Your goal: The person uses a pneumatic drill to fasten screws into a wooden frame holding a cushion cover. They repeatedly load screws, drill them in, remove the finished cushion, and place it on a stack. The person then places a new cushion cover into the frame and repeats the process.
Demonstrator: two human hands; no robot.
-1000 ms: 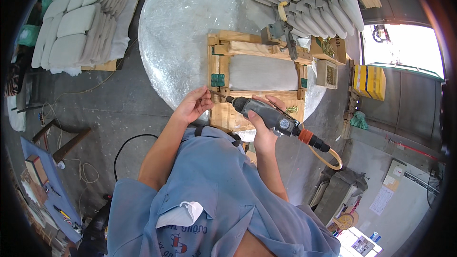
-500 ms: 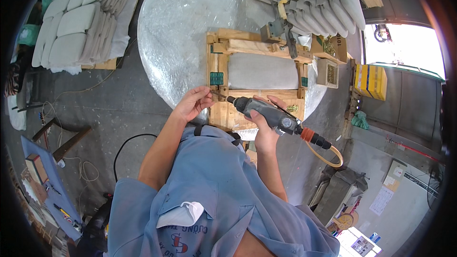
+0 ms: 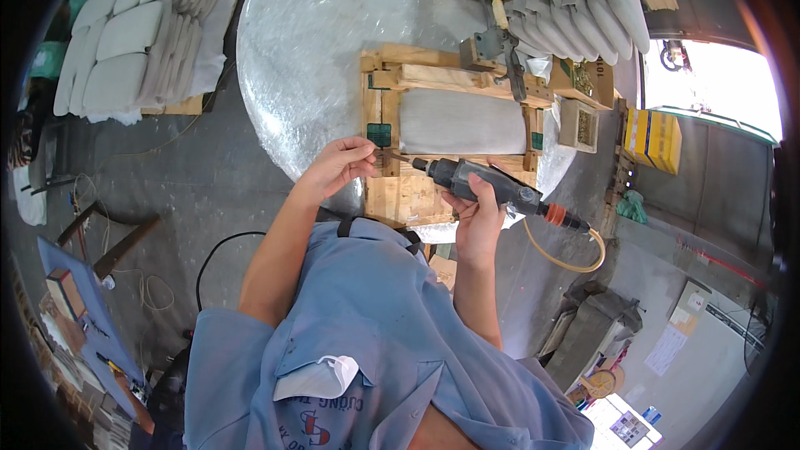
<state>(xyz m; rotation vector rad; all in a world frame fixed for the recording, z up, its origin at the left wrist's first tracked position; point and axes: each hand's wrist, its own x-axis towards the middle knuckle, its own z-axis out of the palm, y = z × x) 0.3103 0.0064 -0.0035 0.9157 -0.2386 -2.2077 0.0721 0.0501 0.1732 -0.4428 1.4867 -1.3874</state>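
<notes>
Two hands are working over the near-left corner of a wooden frame (image 3: pixel 421 192), which is lying on a round, plastic-wrapped table (image 3: pixel 308 58). The right hand (image 3: pixel 477 225) is grasping a dark drill (image 3: pixel 454 173) around its body, with its thin bit (image 3: pixel 402 157) pointing left. The left hand (image 3: pixel 337 168) is holding its thumb and forefinger close together just beside the bit's tip; whether they are pinching a screw, the bit or nothing, I cannot tell. A grey cushion (image 3: pixel 463 121) is lying flat inside the frame, and a green pad (image 3: pixel 379 135) is sitting on the left rail, near those fingertips.

The left fingertips are running the clearest risk: should the drill be spinning while they are so close, a slip could be nicking skin. Steadying the drill with one hand alone could be letting the bit wander, scarring the wood or skidding toward the cushion and snagging its cloth. Its long, slanting reach could also be tipping a screw crooked, if one is being set. Behind the drill, a looping yellow hose (image 3: pixel 575 268) could be tugging the tool off line if it is catching on something. A metal clamp (image 3: pixel 500 46) is standing at the far side; any looseness there could be letting parts shift.
</notes>
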